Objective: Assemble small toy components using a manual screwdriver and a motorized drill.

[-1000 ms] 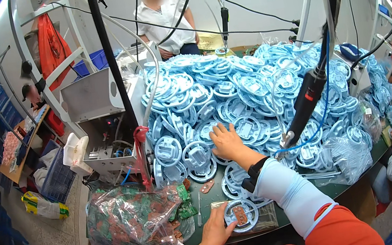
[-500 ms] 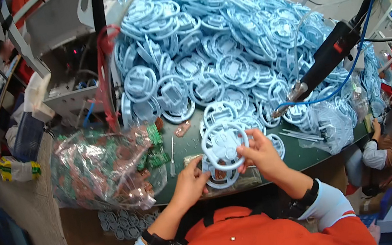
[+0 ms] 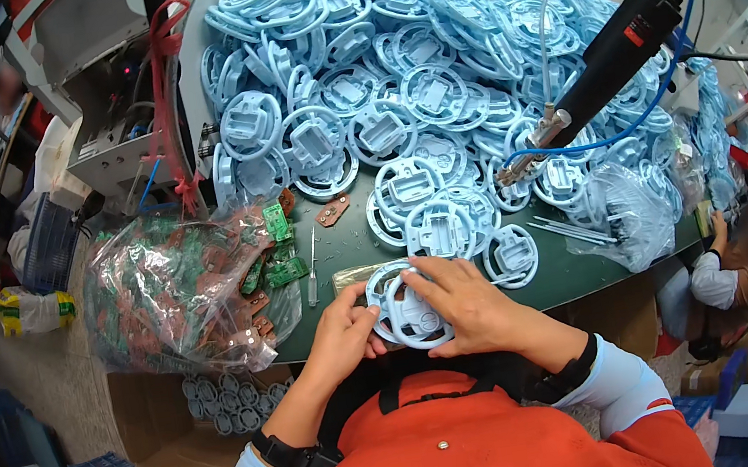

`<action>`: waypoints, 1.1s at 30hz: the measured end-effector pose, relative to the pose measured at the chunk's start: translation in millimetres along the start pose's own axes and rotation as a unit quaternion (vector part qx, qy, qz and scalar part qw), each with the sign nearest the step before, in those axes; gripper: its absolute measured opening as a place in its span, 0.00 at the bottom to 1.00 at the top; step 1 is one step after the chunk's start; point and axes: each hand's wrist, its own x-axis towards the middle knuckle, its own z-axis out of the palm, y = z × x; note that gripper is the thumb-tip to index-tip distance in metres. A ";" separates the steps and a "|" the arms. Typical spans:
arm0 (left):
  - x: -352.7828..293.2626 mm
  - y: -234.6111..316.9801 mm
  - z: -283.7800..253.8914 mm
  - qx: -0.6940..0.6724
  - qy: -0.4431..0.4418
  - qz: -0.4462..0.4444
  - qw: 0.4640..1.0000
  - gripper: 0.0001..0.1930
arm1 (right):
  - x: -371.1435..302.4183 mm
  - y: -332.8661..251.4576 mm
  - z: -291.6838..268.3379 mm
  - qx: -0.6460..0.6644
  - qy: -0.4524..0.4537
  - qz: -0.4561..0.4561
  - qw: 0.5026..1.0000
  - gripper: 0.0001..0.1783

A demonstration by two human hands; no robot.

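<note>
Near the front edge of the table, my left hand (image 3: 346, 335) is closed on the rim of a light blue plastic toy steering wheel (image 3: 383, 324). My right hand (image 3: 474, 303) grips a second light blue steering wheel (image 3: 421, 326), which overlaps the first from the right. My right fingers lie across its top and partly hide it. What lies between the two wheels cannot be seen. A flat, wrapped block (image 3: 353, 276) on the table shows just behind my left hand.
A large heap of light blue wheels (image 3: 431, 92) fills the table's back. At left lies a clear bag of green and brown circuit boards (image 3: 182, 299), near a thin screwdriver (image 3: 313, 275). A black power screwdriver (image 3: 607, 53) hangs at right. Below, a cardboard box (image 3: 167, 425) holds round parts.
The right-hand wheel has come down and toward me, beside the one in my left hand. My right fingers now reach over its top. The view has shifted slightly.
</note>
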 end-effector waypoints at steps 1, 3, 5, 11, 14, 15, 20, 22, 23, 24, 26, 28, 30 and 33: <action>0.0 -0.4 -0.5 -0.003 0.004 -0.001 1.000 0.21 | 1.3 2.7 -0.6 0.026 0.004 0.007 1.000 0.63; 1.6 0.6 -1.6 -0.018 -0.011 -0.006 1.000 0.19 | 5.2 4.0 0.3 0.028 0.030 0.009 0.999 0.63; 1.5 4.9 -3.7 -0.026 -0.011 -0.025 0.999 0.19 | 13.1 -1.6 -1.3 0.008 0.036 0.010 0.999 0.62; 1.5 9.0 -7.1 -0.045 -0.031 -0.044 0.998 0.19 | 23.6 -4.6 6.6 0.000 0.021 0.027 0.999 0.64; 2.1 6.7 -9.6 -0.048 -0.038 -0.048 0.997 0.20 | 24.5 -4.6 8.2 0.000 0.008 0.026 1.000 0.64; 2.3 6.1 -9.9 -0.049 -0.038 -0.049 0.997 0.20 | 24.2 -4.5 8.1 -0.003 -0.001 0.028 1.000 0.65; 3.0 6.1 -11.1 -0.037 -0.045 -0.048 0.997 0.20 | 25.2 -0.2 6.3 0.008 -0.008 0.015 1.000 0.65; 2.5 8.0 -11.1 -0.040 -0.045 -0.046 0.997 0.20 | 25.3 0.7 4.9 0.011 -0.008 0.011 1.000 0.65; 2.4 8.5 -10.9 -0.042 -0.045 -0.045 0.997 0.20 | 25.1 1.0 3.6 0.011 -0.013 0.008 1.000 0.65; 2.7 8.2 -10.6 -0.042 -0.045 -0.045 0.997 0.20 | 25.2 1.7 2.7 0.011 -0.018 0.005 1.000 0.65; 3.5 7.4 -9.9 -0.045 -0.037 -0.037 0.998 0.19 | 25.5 3.8 3.1 0.013 -0.017 0.003 1.000 0.65; 3.4 7.8 -9.4 -0.045 -0.035 -0.039 0.998 0.19 | 25.7 4.5 3.3 0.016 -0.017 0.001 1.000 0.65; 3.1 8.9 -8.8 -0.045 -0.035 -0.041 0.998 0.19 | 25.8 3.3 2.9 0.009 -0.016 0.003 1.000 0.65; 3.0 9.3 -8.3 -0.045 -0.033 -0.044 0.997 0.20 | 26.3 0.9 4.4 0.003 -0.015 0.008 1.000 0.64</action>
